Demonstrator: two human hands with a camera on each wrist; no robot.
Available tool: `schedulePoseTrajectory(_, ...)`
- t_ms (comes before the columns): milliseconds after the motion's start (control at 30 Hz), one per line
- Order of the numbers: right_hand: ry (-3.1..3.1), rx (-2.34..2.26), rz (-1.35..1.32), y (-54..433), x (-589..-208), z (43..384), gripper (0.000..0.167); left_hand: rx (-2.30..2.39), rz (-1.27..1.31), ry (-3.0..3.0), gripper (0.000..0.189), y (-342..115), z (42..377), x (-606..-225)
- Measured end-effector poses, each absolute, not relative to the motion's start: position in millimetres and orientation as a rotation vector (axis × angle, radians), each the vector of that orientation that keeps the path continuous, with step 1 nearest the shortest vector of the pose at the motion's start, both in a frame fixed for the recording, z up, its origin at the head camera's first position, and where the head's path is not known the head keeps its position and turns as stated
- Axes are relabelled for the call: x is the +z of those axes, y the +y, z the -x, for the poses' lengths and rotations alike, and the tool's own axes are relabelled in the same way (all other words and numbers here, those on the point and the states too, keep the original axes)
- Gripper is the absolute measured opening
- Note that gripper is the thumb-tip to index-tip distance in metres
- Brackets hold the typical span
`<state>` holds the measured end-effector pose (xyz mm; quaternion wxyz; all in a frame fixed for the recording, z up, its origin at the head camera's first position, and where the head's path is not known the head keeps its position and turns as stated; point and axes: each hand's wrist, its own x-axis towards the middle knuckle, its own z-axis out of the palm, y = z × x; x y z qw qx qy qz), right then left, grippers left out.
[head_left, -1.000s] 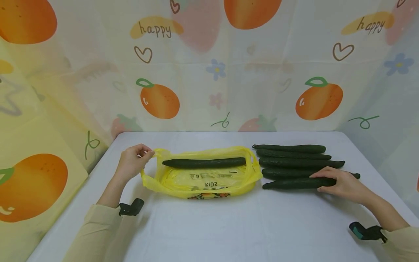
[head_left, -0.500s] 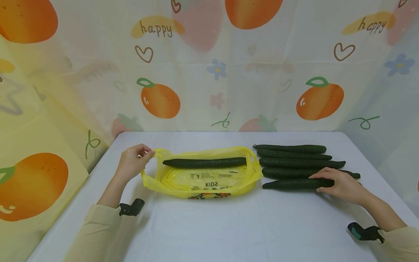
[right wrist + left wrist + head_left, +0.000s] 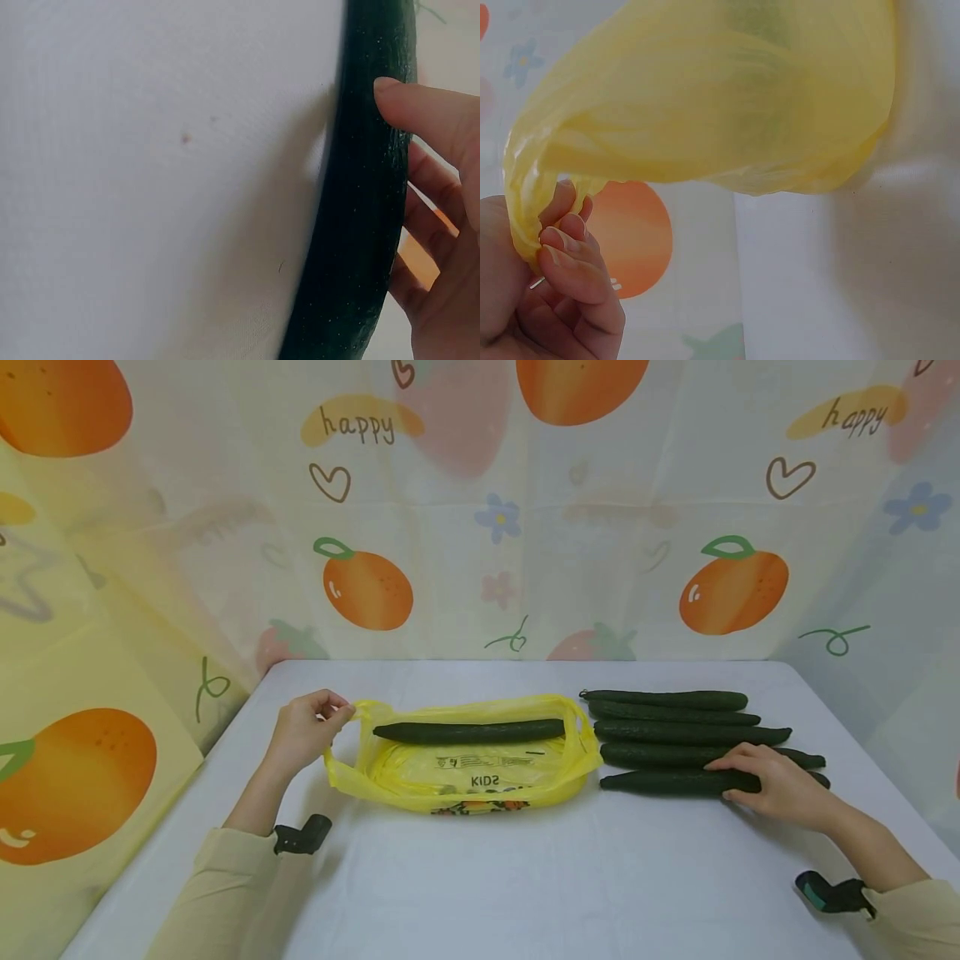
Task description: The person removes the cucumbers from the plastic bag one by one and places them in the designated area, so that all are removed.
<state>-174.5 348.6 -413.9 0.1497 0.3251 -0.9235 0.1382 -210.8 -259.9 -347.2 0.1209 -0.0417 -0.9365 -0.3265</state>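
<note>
My left hand (image 3: 303, 731) pinches the handle of a yellow plastic bag (image 3: 480, 797) at its left end; the left wrist view shows the bag's handle (image 3: 526, 202) between curled fingers. One dark green cucumber (image 3: 468, 732) lies inside the bag's wide mouth, along its far side. To the right, my right hand (image 3: 783, 785) grips the nearest cucumber (image 3: 667, 782) of a row, thumb on the near side and fingers over the far side. In the right wrist view the thumb presses on this cucumber's dark skin (image 3: 352, 210).
Several more cucumbers (image 3: 690, 732) lie side by side behind the gripped one, close to the bag's right end. All rest on a white-covered table (image 3: 480, 885). A fruit-printed curtain (image 3: 585, 552) hangs behind the table's far edge.
My right hand has shifted very slightly left along the nearest cucumber, and that cucumber's right end now shows beyond the hand. The left hand and the bag look unchanged.
</note>
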Motion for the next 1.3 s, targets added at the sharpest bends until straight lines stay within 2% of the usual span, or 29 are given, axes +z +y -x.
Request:
schedulePoseTrajectory(733, -2.595, 0.507, -0.908, 334, -398, 177, 0.039, -0.950, 0.139, -2.739, 0.020, -260, 214, -349)
schedulePoseTrajectory(1300, -2.571, 0.708, -1.009, 292, -369, 186, 0.039, -0.944, 0.136, -2.703, 0.016, -261, 212, -347)
